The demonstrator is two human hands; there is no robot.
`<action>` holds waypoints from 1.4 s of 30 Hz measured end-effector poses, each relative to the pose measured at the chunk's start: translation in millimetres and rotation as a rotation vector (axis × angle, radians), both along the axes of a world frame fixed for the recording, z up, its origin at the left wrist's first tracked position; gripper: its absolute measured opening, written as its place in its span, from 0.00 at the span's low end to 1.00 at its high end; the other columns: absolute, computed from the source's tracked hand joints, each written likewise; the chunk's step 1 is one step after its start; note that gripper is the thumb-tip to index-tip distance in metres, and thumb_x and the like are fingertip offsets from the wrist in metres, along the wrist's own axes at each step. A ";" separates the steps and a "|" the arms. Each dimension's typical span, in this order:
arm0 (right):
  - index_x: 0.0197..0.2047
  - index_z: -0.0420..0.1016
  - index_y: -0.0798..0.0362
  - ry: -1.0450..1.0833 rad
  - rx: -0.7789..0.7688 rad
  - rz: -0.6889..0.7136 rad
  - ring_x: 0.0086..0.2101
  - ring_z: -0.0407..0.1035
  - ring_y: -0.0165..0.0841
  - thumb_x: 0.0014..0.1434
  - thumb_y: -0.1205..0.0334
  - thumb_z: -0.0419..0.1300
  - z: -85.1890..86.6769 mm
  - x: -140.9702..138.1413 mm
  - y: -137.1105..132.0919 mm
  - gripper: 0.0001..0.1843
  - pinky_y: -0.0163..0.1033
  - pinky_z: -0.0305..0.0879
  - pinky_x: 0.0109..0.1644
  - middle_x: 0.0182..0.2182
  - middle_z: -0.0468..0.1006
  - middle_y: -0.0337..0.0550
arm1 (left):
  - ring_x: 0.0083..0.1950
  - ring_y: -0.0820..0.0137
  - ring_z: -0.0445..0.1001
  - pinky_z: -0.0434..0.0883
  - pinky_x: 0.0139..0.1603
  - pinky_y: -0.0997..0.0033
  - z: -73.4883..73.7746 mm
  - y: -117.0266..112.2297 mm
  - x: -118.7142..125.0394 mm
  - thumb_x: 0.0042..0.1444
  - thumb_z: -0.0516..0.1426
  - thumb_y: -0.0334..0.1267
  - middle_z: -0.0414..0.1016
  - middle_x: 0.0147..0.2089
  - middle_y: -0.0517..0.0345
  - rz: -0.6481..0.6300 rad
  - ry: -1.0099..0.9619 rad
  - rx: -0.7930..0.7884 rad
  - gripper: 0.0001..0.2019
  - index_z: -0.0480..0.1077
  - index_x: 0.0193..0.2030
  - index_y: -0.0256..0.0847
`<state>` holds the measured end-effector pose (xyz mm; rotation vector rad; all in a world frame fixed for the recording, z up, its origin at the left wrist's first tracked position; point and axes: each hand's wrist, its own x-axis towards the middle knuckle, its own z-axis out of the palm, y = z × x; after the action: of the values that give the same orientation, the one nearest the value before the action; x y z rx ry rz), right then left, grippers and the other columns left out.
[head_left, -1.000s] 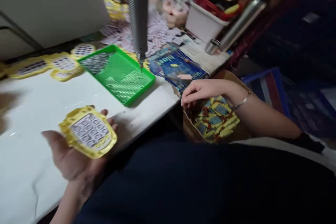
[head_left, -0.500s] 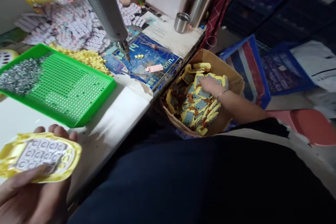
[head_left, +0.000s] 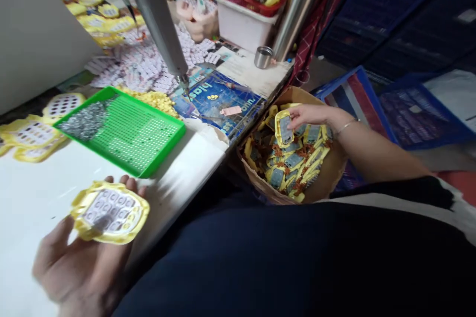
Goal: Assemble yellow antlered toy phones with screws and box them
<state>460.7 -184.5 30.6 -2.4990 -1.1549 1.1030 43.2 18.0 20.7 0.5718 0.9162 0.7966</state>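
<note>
My left hand (head_left: 80,267), palm up over the white tabletop, holds a yellow plastic casing with a white keypad insert (head_left: 109,212). Its fingertips show behind the casing's far edge. At the right, my right hand (head_left: 308,115) pinches a yellow casing with a grey panel (head_left: 284,129) by its edge. That piece is tilted up above a cardboard box (head_left: 329,173). Inside the box lie many similar yellow and grey pieces (head_left: 292,161) with reddish-brown wires among them.
A green perforated tray (head_left: 163,146) with silver screws (head_left: 89,119) stands on the table. Behind are yellow bits (head_left: 156,101) and white keypad strips (head_left: 145,59). A screwdriver (head_left: 167,39) hangs over a blue sheet (head_left: 215,91). A steel flask (head_left: 299,7) stands farther back.
My right hand has lifted a yellow and grey casing from the pile in the box. My left hand's casing now appears farther right, and the view has shifted.
</note>
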 end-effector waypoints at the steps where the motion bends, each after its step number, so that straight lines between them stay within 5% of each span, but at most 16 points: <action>1: 0.36 0.72 0.54 0.063 0.099 0.004 0.35 0.73 0.32 0.52 0.60 0.63 9.5 -6.2 9.4 0.09 0.39 0.70 0.41 0.33 0.78 0.40 | 0.68 0.60 0.58 0.55 0.70 0.61 5.1 -5.8 5.8 0.49 0.56 0.46 0.78 0.52 0.58 0.128 0.018 0.031 0.26 0.68 0.56 0.41; 4: 0.32 0.71 0.51 0.312 0.559 0.085 0.34 0.73 0.33 0.41 0.53 0.69 30.2 -47.0 45.1 0.17 0.43 0.71 0.41 0.34 0.78 0.39 | 0.64 0.58 0.64 0.55 0.69 0.56 13.9 -14.6 15.9 0.48 0.56 0.46 0.80 0.47 0.51 0.223 -0.054 -0.120 0.28 0.67 0.56 0.37; 7: 0.29 0.71 0.51 0.443 0.941 0.201 0.39 0.74 0.34 0.39 0.53 0.72 31.5 -113.0 83.5 0.18 0.44 0.71 0.46 0.36 0.78 0.39 | 0.58 0.53 0.71 0.60 0.64 0.45 12.3 -12.6 10.2 0.51 0.53 0.42 0.80 0.45 0.45 0.167 -0.228 -0.248 0.23 0.69 0.54 0.37; 9: 0.34 0.72 0.50 0.559 1.043 0.058 0.37 0.74 0.33 0.39 0.51 0.73 23.0 -159.2 105.9 0.21 0.42 0.72 0.44 0.34 0.79 0.39 | 0.56 0.51 0.73 0.63 0.61 0.41 8.6 -9.9 0.8 0.53 0.51 0.40 0.80 0.45 0.41 0.132 -0.329 -0.257 0.21 0.70 0.53 0.35; 14: 0.48 0.70 0.49 0.939 0.774 -0.138 0.38 0.75 0.36 0.42 0.45 0.69 -0.2 -238.0 150.2 0.31 0.42 0.75 0.40 0.40 0.80 0.43 | 0.58 0.49 0.70 0.62 0.60 0.39 3.1 -5.7 -26.0 0.54 0.52 0.39 0.79 0.45 0.38 0.261 -0.415 -0.228 0.19 0.72 0.50 0.32; 23: 0.47 0.68 0.51 1.066 0.718 -0.098 0.43 0.74 0.34 0.47 0.53 0.67 -24.9 -289.0 165.3 0.24 0.41 0.71 0.50 0.46 0.78 0.45 | 0.57 0.54 0.72 0.64 0.62 0.49 0.9 -0.7 -67.9 0.53 0.52 0.41 0.78 0.47 0.38 0.473 -0.383 -0.157 0.22 0.70 0.52 0.31; 27: 0.44 0.71 0.54 0.841 0.623 0.205 0.38 0.74 0.32 0.54 0.56 0.60 -23.2 -285.4 153.1 0.15 0.39 0.72 0.43 0.40 0.79 0.44 | 0.57 0.53 0.72 0.64 0.62 0.49 -0.9 -0.6 -81.6 0.52 0.53 0.43 0.78 0.48 0.36 0.547 -0.366 -0.124 0.24 0.69 0.53 0.30; 30: 0.27 0.73 0.56 0.361 0.547 0.546 0.23 0.67 0.28 0.59 0.57 0.56 -11.4 -269.4 141.8 0.14 0.34 0.65 0.28 0.22 0.74 0.38 | 0.59 0.50 0.70 0.61 0.63 0.44 -6.1 -2.2 -86.3 0.53 0.53 0.43 0.76 0.51 0.35 0.512 -0.395 -0.128 0.25 0.68 0.56 0.31; 32: 0.24 0.73 0.57 0.060 0.683 0.715 0.21 0.65 0.28 0.61 0.59 0.54 -6.3 -259.0 136.4 0.17 0.34 0.62 0.27 0.19 0.72 0.39 | 0.59 0.51 0.70 0.61 0.63 0.44 -8.9 -2.9 -85.3 0.54 0.53 0.42 0.76 0.52 0.35 0.489 -0.428 -0.144 0.26 0.67 0.58 0.31; 36: 0.44 0.76 0.56 -0.247 1.156 1.053 0.47 0.69 0.39 0.60 0.68 0.53 -13.6 -246.8 143.7 0.13 0.46 0.68 0.48 0.44 0.77 0.53 | 0.56 0.55 0.73 0.63 0.63 0.49 -7.8 -2.1 -79.0 0.56 0.51 0.40 0.77 0.51 0.38 0.538 -0.435 -0.177 0.27 0.63 0.61 0.33; 39: 0.50 0.74 0.54 -0.298 1.096 1.319 0.57 0.59 0.42 0.57 0.73 0.51 -26.4 -247.1 158.9 0.19 0.50 0.63 0.56 0.55 0.71 0.54 | 0.52 0.56 0.76 0.66 0.60 0.49 -5.5 -3.4 -80.3 0.57 0.50 0.41 0.77 0.50 0.39 0.545 -0.381 -0.191 0.28 0.60 0.63 0.32; 42: 0.51 0.74 0.52 -0.351 1.027 1.326 0.47 0.66 0.38 0.64 0.63 0.50 -33.7 -260.8 160.7 0.16 0.45 0.67 0.51 0.51 0.73 0.52 | 0.50 0.57 0.76 0.72 0.53 0.54 -7.6 -8.7 -82.5 0.56 0.53 0.44 0.78 0.47 0.43 0.432 -0.385 -0.118 0.26 0.62 0.61 0.36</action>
<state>199.9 -23.8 -3.1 -0.9717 -2.6447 -0.0329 -39.3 9.3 13.1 0.1032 0.7283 1.1848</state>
